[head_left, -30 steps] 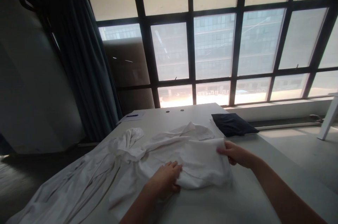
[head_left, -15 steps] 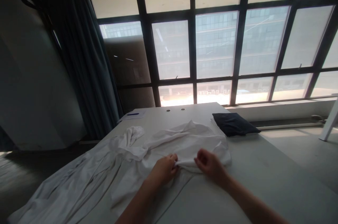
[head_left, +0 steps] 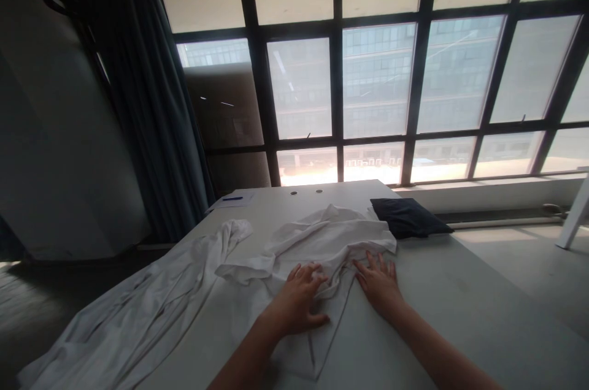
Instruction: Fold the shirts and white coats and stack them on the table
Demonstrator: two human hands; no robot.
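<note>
A rumpled white shirt (head_left: 334,233) lies spread on the white table in front of me, what looks like a short sleeve pointing left. My left hand (head_left: 299,298) rests on its near part, palm down, fingers spread and thumb out to the right. At the shirt's right near edge, my right hand (head_left: 380,282) touches the cloth with fingers apart. Neither hand grips anything. A thin, flat white layer (head_left: 317,347) with a straight edge sticks out under the shirt toward me; I cannot tell what it is.
More white cloth (head_left: 147,310) lies heaped along the table's left side. A folded dark garment (head_left: 409,217) sits on something white at the right edge. On the white table (head_left: 460,310), a blue pen (head_left: 232,198) lies on paper at the far left corner. Windows stand beyond.
Both hands have let go of the shirt's near edge and their fingers have opened out. The shirt's left part has shifted, with the sleeve now separate from the left-hand cloth.
</note>
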